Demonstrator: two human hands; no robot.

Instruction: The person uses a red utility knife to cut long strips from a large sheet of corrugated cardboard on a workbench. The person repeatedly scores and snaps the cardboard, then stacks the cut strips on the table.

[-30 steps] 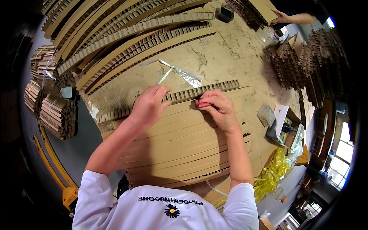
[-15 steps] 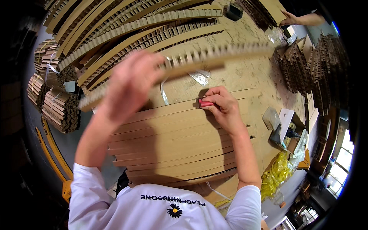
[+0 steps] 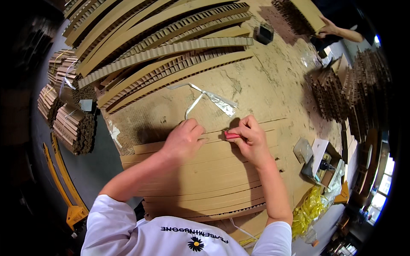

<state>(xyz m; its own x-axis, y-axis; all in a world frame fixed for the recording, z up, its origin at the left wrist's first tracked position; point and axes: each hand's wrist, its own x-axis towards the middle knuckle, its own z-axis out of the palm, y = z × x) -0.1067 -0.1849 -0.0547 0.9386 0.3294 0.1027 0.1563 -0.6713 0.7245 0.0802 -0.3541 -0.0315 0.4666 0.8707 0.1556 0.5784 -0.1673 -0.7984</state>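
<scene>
My right hand is closed around a small red-handled tool, probably a cutter; its tip lies low over the far edge of the cardboard. My left hand rests on the far part of the same cardboard, fingers loosely bent and thumb apart, with nothing visible in it. Beneath both hands lies a brown honeycomb cardboard panel, divided by long lines into strips lying side by side. Just beyond my hands is a strip of silvery plastic film on the worktable.
Long honeycomb cardboard strips are piled at the far left. A dark block stands near them. On the right are brown cardboard stacks, an open box and yellow strapping. A co-worker's hand grips a panel.
The left hand has let go of a honeycomb strip, which now lies by the far pile, and has come back onto the panel. The right hand, still gripping the red tool, has shifted slightly.
</scene>
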